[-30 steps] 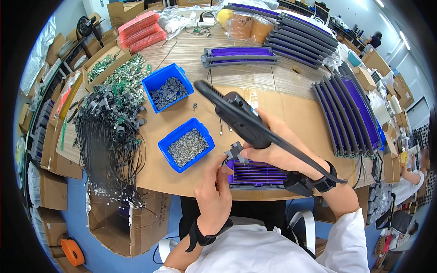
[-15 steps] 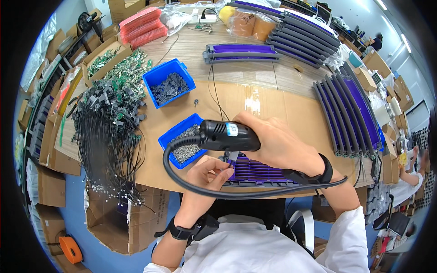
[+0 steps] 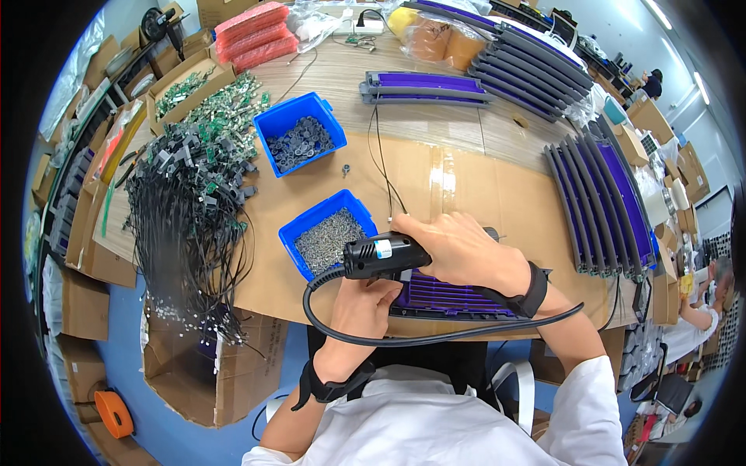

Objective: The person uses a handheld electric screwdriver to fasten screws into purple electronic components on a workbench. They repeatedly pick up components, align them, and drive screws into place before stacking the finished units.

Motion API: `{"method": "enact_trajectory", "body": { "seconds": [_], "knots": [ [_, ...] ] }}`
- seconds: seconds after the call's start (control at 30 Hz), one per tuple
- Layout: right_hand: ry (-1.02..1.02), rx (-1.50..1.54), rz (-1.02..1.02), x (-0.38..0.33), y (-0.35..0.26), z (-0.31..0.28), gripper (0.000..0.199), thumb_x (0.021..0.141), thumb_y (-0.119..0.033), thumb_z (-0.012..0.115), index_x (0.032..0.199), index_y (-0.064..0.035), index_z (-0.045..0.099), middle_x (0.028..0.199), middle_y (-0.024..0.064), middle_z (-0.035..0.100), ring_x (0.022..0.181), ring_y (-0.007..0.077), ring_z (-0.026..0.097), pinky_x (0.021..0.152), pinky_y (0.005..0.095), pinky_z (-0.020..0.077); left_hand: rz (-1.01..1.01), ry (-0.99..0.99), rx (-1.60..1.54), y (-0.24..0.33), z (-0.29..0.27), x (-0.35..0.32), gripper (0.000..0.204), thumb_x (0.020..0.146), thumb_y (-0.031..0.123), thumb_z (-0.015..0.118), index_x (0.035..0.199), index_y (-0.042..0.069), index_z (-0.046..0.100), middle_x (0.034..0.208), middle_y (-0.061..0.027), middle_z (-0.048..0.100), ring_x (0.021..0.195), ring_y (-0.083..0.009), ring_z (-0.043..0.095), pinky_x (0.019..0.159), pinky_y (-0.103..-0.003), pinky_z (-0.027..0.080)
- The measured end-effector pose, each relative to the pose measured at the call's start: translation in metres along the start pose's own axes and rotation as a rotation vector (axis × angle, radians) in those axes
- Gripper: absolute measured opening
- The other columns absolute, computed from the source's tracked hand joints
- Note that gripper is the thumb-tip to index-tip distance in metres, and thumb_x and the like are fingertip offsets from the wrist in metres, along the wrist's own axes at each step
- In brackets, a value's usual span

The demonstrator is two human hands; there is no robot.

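A black corded electric screwdriver (image 3: pixel 364 259) lies sideways in my right hand (image 3: pixel 474 252), which is closed around it. Its narrow tip shows past the far side of the hand, and the cord loops back under my right wrist. Below the tool, a slatted purple panel (image 3: pixel 454 293) with a dark frame lies at the table's near edge. My left hand (image 3: pixel 364 307) is at the panel's left end, fingers bent together; the tool covers the fingertips and whatever they hold. Just beyond is a blue bin of small metal screws (image 3: pixel 330 241).
A second blue bin (image 3: pixel 268 124) holds grey round parts. Black wires with connectors (image 3: pixel 186 202) are heaped at the left, below green circuit boards (image 3: pixel 225 109). Purple and grey panels (image 3: pixel 594 202) are stacked at the right, others (image 3: pixel 528 70) at the back. A cardboard sheet (image 3: pixel 482 182) covers the tabletop.
My left hand has moved slightly up and right, its fingers going under the screwdriver. The screwdriver and my right hand have come lower, closer to the panel. The whole view has shifted a little.
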State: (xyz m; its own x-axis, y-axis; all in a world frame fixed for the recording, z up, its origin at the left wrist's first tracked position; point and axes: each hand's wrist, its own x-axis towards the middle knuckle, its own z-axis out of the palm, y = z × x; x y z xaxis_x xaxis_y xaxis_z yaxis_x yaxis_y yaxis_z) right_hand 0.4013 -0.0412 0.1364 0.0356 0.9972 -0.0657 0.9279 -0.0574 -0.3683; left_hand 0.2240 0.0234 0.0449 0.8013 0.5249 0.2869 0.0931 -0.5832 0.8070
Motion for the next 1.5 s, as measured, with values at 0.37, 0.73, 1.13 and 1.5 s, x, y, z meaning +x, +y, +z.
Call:
{"method": "enact_trajectory", "body": {
  "seconds": [0.37, 0.73, 1.13, 1.5],
  "knots": [
    [0.075, 0.181, 0.055, -0.006, 0.017, 0.004, 0.046, 0.07, -0.01, 0.075, 0.106, -0.0044, 0.046, 0.076, 0.0224, 0.063, 0.076, 0.0441, 0.06, 0.062, 0.0484, 0.0459, -0.046, 0.053, -0.087, 0.009, 0.0, 0.018, 0.037, 0.071, -0.003, 0.069, 0.107, 0.003, 0.062, 0.104, -0.0145, 0.062, 0.098, -0.0331, 0.055, 0.084, -0.04, 0.045],
    [0.125, 0.335, 0.044, -0.014, 0.028, 0.009, 0.053, 0.067, -0.009, 0.079, 0.109, -0.0015, 0.048, 0.086, 0.0256, 0.064, 0.085, 0.0441, 0.061, 0.069, 0.0465, 0.048, -0.196, -0.124, -0.24, 0.02, -0.016, 0.022, 0.041, 0.072, 0.0, 0.075, 0.111, 0.001, 0.063, 0.1, -0.0104, 0.063, 0.088, -0.0196, 0.063, 0.077, -0.029, 0.051],
    [0.077, 0.41, 0.04, -0.015, 0.031, 0.006, 0.052, 0.065, -0.009, 0.078, 0.108, -0.0014, 0.051, 0.086, 0.024, 0.064, 0.084, 0.0432, 0.061, 0.07, 0.0438, 0.0476, -0.07, 0.021, -0.067, 0.016, 0.004, 0.019, 0.029, 0.069, -0.009, 0.07, 0.096, -0.002, 0.063, 0.093, -0.0124, 0.063, 0.081, -0.025, 0.064, 0.073, -0.032, 0.053],
    [-0.021, 0.432, 0.008, -0.002, 0.021, 0.012, 0.047, 0.068, -0.009, 0.073, 0.108, -0.0008, 0.052, 0.089, 0.0224, 0.064, 0.083, 0.0423, 0.059, 0.072, 0.0427, 0.0462, -0.083, 0.094, -0.105, 0.005, 0.003, 0.004, 0.04, 0.069, -0.007, 0.069, 0.107, 0.003, 0.06, 0.105, -0.0129, 0.061, 0.1, -0.0337, 0.054, 0.083, -0.041, 0.045]
  ]
}}
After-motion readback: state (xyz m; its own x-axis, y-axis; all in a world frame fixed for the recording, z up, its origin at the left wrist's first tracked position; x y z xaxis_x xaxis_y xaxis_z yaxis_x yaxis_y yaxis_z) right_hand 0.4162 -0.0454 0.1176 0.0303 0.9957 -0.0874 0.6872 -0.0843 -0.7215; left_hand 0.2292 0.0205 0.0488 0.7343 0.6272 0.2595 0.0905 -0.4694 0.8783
